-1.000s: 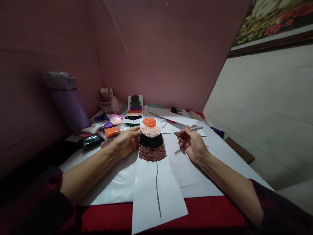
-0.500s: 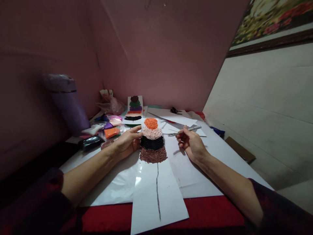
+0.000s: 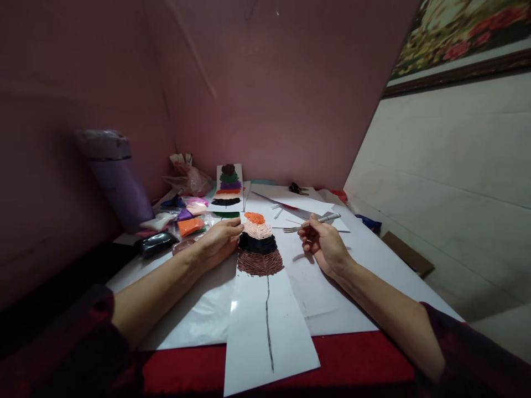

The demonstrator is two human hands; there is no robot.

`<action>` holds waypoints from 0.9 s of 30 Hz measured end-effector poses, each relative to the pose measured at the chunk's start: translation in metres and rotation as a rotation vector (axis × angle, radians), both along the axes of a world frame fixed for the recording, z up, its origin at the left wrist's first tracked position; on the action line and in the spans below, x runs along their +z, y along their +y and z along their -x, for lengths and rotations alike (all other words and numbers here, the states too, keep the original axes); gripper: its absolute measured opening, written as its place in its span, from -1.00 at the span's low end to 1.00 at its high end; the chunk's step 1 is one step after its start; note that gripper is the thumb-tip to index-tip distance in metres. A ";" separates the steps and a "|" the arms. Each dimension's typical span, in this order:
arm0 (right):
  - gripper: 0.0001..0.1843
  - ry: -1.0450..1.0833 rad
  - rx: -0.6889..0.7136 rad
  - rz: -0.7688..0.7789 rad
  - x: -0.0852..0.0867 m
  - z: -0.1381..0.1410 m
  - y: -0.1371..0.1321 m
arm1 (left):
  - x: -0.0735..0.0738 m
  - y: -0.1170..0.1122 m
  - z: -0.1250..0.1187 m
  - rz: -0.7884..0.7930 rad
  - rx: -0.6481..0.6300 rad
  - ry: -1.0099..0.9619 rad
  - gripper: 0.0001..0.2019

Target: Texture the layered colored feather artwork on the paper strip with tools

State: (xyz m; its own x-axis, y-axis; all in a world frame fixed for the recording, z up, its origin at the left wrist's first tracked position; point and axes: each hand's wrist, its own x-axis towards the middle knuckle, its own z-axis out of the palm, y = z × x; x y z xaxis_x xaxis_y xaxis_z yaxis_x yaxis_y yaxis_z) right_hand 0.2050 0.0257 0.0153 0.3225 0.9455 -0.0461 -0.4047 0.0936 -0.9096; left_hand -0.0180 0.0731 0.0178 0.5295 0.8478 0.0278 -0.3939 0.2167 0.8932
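Left hand (image 3: 216,241) lies flat, fingers spread, on the paper strip (image 3: 265,309) at 9 o'clock of the clay leaf (image 3: 258,244); right hand (image 3: 326,243), at 3 o'clock, grips a fork (image 3: 313,223) above the desk (image 3: 352,309).

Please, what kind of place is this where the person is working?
Probably a home craft corner. A table set against a pink wall carries packets of coloured clay, a paper strip with a layered clay feather, and a second finished feather piece leaning at the back.
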 end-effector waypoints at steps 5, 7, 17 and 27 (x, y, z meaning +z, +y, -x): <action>-0.58 -0.008 0.006 -0.005 0.000 0.000 0.000 | 0.004 -0.005 -0.001 -0.055 -0.013 0.040 -0.84; -0.59 -0.011 0.009 -0.004 0.000 0.000 0.000 | 0.006 -0.008 -0.002 -0.079 -0.006 0.060 -0.84; -0.58 -0.019 0.016 0.013 0.001 0.000 -0.001 | 0.011 -0.007 0.004 0.023 0.128 0.179 -0.85; -0.61 -0.044 0.031 0.007 0.000 0.001 -0.002 | 0.000 0.003 0.002 -0.065 0.353 0.401 -0.65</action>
State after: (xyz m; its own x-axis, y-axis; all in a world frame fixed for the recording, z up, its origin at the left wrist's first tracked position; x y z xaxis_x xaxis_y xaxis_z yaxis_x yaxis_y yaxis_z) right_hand 0.2040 0.0241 0.0154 0.2949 0.9547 -0.0395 -0.3668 0.0749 -0.9273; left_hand -0.0200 0.0765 0.0180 0.1923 0.9795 -0.0598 -0.0585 0.0723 0.9957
